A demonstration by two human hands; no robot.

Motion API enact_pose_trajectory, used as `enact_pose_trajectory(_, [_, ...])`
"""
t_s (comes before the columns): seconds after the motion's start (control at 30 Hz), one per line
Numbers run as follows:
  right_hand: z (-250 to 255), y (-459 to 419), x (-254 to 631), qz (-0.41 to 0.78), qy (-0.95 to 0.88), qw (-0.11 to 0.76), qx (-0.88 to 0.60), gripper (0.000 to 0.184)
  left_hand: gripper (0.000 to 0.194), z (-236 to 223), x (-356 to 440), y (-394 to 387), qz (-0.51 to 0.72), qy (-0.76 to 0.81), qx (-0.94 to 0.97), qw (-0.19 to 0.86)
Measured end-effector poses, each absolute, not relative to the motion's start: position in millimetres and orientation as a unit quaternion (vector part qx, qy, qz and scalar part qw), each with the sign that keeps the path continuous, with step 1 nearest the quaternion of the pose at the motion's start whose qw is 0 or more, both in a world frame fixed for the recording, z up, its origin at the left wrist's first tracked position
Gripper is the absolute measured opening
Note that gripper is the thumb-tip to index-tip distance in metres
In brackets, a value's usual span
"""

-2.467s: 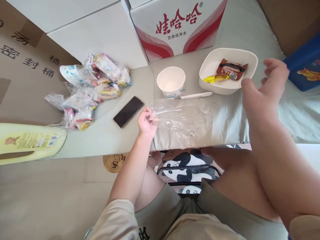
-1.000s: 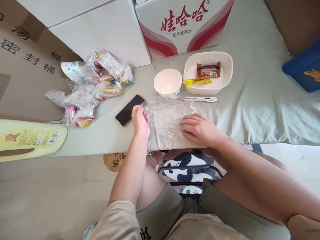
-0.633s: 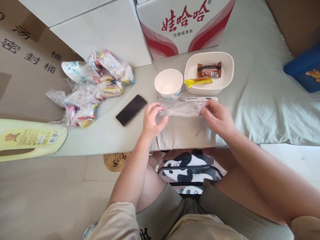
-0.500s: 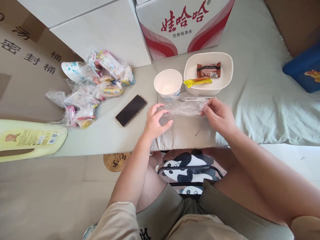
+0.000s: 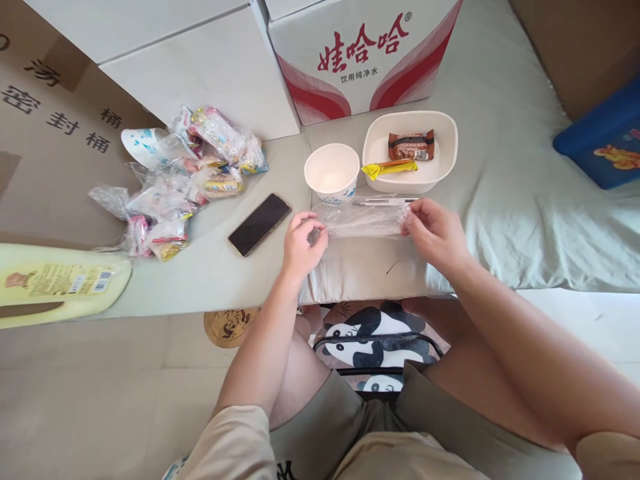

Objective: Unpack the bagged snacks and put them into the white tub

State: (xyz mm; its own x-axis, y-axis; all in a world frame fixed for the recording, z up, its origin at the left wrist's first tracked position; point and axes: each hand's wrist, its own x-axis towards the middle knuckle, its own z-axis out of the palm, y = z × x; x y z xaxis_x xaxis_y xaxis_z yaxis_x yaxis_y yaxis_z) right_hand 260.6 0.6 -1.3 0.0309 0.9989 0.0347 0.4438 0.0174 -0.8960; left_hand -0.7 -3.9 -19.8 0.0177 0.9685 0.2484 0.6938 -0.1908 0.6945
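Left hand: I see the left hand [image 5: 304, 248] partly curled, thumb near the index finger, touching the left end of the clear plastic film [image 5: 367, 220] — if it pinches firmly, I cannot tell.
Right hand: the right hand [image 5: 434, 237] is closed at the fingertips, and I see thumb and fingers pinching the right end of this film.
Arms: both forearms come from the near side and slant inward; the hands are apart, low over the cloth-covered surface [image 5: 270, 280].
Plastic film: it is between my two hands, gathered in a long strip, in front of the paper cup [image 5: 332, 170] and partly over the white cutter [image 5: 390, 201].
Tub: the white tub [image 5: 444, 150] stands just right of the cup — inside are a brown packet [image 5: 411, 145] and a yellow packet [image 5: 390, 168].
Left side: the phone [image 5: 259, 225] lies near the left hand, and the wrapped snacks [image 5: 173, 200] are farther left.
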Motion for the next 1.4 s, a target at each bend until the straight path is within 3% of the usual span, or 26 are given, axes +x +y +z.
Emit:
enact_pose_trajectory(0.17, [-0.8,1.5,259.8,0.368,-0.563,0.425,-0.606,0.021,0.031,-23.8,-3.9,-6.9,0.243,0.538,0.793,0.152])
enact_pose_trajectory(0.37, [-0.5,1.7,259.1,0.365,-0.554,0.422,-0.618,0.027,0.014,-28.7,-7.6,-4.0,0.307,0.56,0.756,0.139])
enact_pose_trajectory(1.4, [-0.8,0.6,261.0,0.352,-0.586,0.364,-0.633,0.015,0.01,-27.0,-3.5,-2.8,0.331,0.575,0.731,0.159])
